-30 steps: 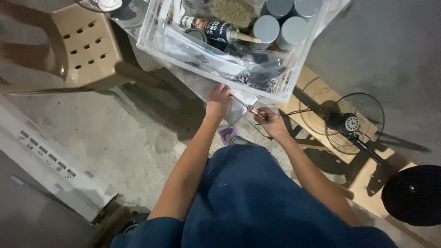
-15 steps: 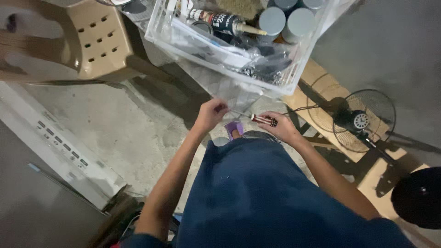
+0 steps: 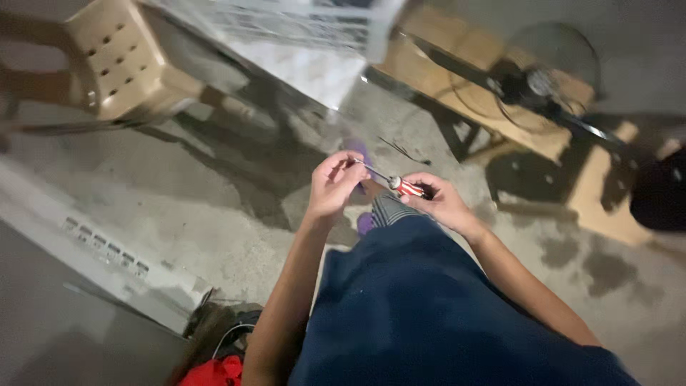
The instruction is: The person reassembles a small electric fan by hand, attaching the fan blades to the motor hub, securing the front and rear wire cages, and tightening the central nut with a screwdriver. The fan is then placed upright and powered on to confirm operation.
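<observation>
My right hand (image 3: 441, 201) grips the red handle of a small screwdriver (image 3: 400, 186), its thin metal shaft pointing left. My left hand (image 3: 333, 184) pinches at the tip of that shaft with thumb and fingers; anything tiny between them is too small to make out. Both hands hover over my dark blue clothing (image 3: 421, 300) and a purple sandal (image 3: 363, 154) on the concrete floor. The frame is blurred by head motion.
A clear plastic bin (image 3: 286, 21) sits at the top edge beside a tan plastic stool (image 3: 114, 57). A black floor fan (image 3: 536, 78) lies on wooden boards (image 3: 457, 86) at the upper right. A white appliance panel (image 3: 86, 243) runs along the left, with something red (image 3: 211, 372) by my leg.
The view has swung downward, so the bin slid up and mostly out of frame. My hands drew back from the bin toward my body, still on the screwdriver.
</observation>
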